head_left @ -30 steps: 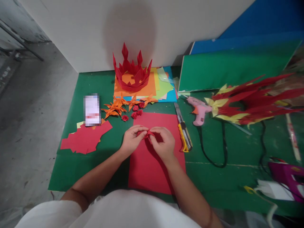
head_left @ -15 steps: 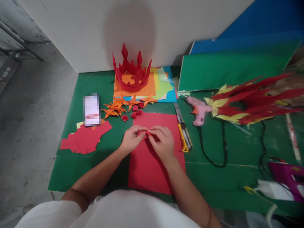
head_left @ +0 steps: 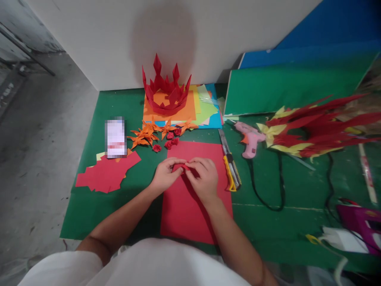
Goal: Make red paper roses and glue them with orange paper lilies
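Observation:
My left hand and my right hand meet over a large red paper sheet, fingers curled and pinched together on a small folded piece of red paper. Most of that piece is hidden by my fingers. Just beyond my hands lie a few small red paper roses and several orange folded paper flowers. A yellow utility knife lies right of my right hand.
A red paper crown stands on a stack of coloured sheets by the wall. Red paper offcuts and a blurred card lie left. A pink glue gun, its black cord, and red-yellow paper plumes sit right.
My fingers have shifted slightly on the small red piece, closing in over it so less of it shows. Everything else on the mat stays where it was.

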`<move>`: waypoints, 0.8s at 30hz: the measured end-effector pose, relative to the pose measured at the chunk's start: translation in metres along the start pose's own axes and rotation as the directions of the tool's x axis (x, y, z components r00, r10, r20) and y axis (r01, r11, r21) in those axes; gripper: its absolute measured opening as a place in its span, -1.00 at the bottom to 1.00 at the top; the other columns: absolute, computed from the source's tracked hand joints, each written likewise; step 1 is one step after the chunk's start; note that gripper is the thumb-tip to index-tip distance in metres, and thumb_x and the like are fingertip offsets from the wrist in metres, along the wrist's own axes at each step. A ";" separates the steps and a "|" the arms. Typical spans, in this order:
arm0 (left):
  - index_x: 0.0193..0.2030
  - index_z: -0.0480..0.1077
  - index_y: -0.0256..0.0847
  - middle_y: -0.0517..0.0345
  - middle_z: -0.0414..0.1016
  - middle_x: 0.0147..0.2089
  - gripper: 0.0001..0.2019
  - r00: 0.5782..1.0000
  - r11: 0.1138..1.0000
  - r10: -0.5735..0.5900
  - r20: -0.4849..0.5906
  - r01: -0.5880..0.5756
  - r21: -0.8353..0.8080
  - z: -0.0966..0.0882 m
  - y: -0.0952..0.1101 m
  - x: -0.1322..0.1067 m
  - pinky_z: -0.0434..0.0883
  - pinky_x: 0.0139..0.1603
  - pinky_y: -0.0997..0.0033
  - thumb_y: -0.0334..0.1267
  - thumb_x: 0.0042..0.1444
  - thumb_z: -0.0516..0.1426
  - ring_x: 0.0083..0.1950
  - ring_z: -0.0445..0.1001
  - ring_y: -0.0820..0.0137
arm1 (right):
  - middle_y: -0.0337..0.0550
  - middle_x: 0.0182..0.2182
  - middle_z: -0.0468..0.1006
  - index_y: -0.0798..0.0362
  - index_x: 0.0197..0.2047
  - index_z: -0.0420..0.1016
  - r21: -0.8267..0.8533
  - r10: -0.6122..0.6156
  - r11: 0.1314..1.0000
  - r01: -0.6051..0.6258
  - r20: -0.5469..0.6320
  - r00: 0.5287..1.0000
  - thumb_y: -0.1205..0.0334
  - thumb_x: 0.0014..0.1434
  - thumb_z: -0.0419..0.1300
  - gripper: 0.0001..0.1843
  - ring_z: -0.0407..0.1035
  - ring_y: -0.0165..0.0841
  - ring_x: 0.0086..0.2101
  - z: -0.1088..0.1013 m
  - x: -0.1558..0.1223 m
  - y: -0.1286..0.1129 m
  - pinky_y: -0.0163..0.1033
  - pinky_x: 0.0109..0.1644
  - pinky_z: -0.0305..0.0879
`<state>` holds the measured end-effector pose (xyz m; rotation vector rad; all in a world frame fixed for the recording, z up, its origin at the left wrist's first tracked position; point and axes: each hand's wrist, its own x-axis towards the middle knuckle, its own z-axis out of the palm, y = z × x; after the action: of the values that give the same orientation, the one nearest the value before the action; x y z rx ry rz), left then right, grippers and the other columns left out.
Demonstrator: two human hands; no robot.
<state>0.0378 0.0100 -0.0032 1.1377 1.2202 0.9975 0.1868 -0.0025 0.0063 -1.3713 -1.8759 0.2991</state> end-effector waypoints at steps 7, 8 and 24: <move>-0.22 0.55 -0.14 0.06 0.57 -0.17 -0.77 0.998 0.998 0.059 0.018 -0.059 0.022 -0.001 -0.003 0.000 0.35 0.11 0.27 -0.43 -0.06 0.21 -0.06 0.48 0.32 | -0.15 -0.33 0.55 -0.05 -0.26 0.49 0.028 -0.035 0.999 0.034 0.018 0.999 0.27 0.18 0.18 -0.93 0.40 -0.25 -0.29 -0.001 0.001 0.002 -0.11 -0.21 0.30; -0.23 0.55 -0.15 0.06 0.57 -0.17 -0.77 0.999 0.999 0.047 0.012 -0.047 0.014 -0.001 -0.002 0.001 0.34 0.11 0.27 -0.42 -0.06 0.21 -0.06 0.48 0.32 | -0.15 -0.32 0.55 -0.05 -0.25 0.50 0.037 -0.038 0.999 0.037 0.028 0.999 0.28 0.19 0.17 -0.91 0.41 -0.25 -0.28 -0.002 0.001 0.002 -0.11 -0.21 0.31; -0.25 0.53 -0.24 0.07 0.57 -0.18 -0.74 0.988 0.955 -0.157 0.007 0.154 -0.252 -0.003 0.015 0.002 0.34 0.13 0.23 -0.37 -0.17 0.30 -0.06 0.48 0.34 | -0.03 -0.20 0.57 -0.04 -0.01 0.50 0.050 -0.161 0.987 0.156 0.128 0.979 0.36 0.23 0.08 -0.69 0.45 -0.22 -0.20 -0.005 0.002 0.007 -0.08 -0.16 0.42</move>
<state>0.0357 0.0145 0.0118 0.8250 1.1374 1.0084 0.1947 0.0011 0.0065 -1.1925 -2.0636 0.3510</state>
